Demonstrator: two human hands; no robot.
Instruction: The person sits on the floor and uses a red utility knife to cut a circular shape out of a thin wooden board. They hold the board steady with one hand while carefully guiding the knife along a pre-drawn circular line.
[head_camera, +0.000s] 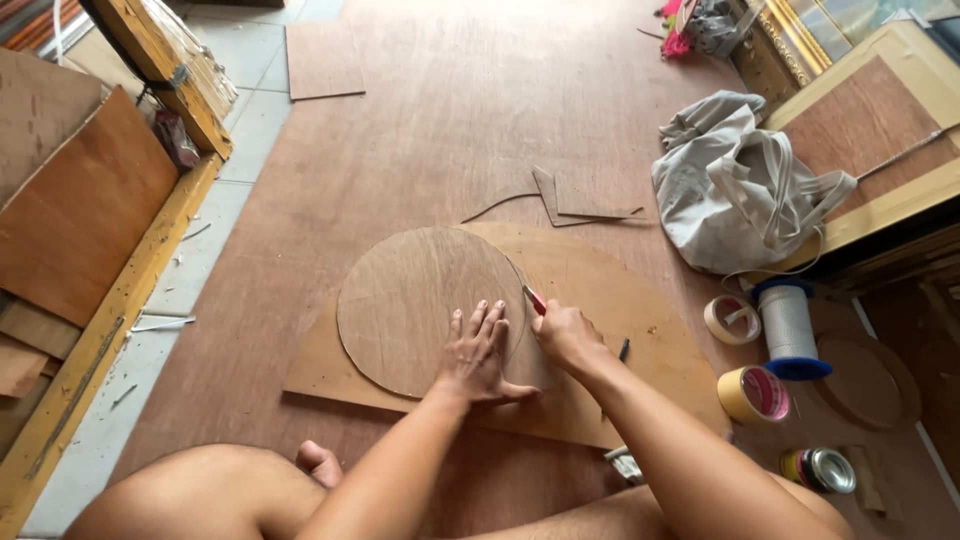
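Note:
A round plywood disc (415, 300) lies on a larger flat plywood sheet (620, 310) on the floor. My left hand (478, 352) presses flat on the disc's right part, fingers spread. My right hand (566, 335) is closed around a red-handled utility knife (534, 299), whose blade meets the disc's right edge. My bare knees show at the bottom of the view.
Plywood offcuts (575, 200) lie beyond the sheet. A grey cloth bag (735, 185), tape rolls (730, 320) (755, 393), a blue-ended spool of white string (788, 325) and a small tin (820, 470) sit at right. Framed boards (90, 210) lean at left.

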